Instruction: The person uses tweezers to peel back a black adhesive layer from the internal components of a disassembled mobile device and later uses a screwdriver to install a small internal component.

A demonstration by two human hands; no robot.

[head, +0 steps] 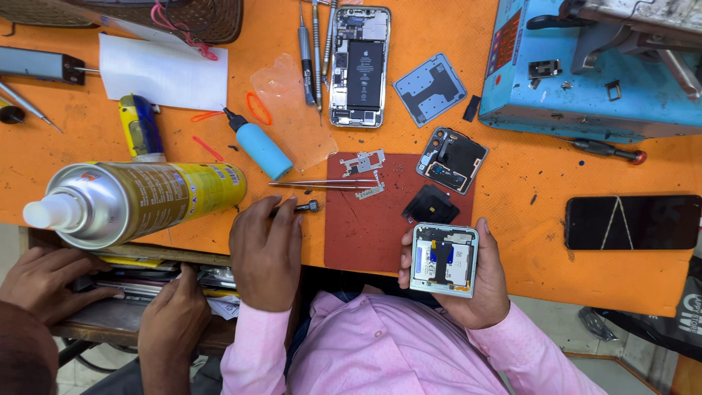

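Opened half of a folding phone (443, 259), square and pale-framed, held face-up in the person's right hand (468, 281) just off the near edge of the orange bench (512, 219), above a pink shirt; the fingers wrap its back and sides, clamped on the frame, with the thumb on its left edge. Exposed inside are a small board, blue parts and thin flex strips. The part is judged light and stiff but fragile: it is best gripped by the metal frame edges, as here, never by the open circuitry, and the smooth rim may slip. The left hand (267, 252) rests on the bench edge, its fingers closed on a small screwdriver (301, 208) whose tip points right toward a dark red work mat (365, 234). On the mat lie tweezers (322, 184), two small metal brackets (363, 162), a black square part (431, 205) and, at its upper right corner, a second phone half (451, 159). Farther out: an opened smartphone with battery showing (359, 66), a grey shield plate (430, 89), a blue-capped bottle (257, 145), a large spray can lying on its side (139, 201), a dark phone lying flat (632, 222) and a blue machine (592, 73). Another person's two hands (110, 300) work at a drawer, lower left.
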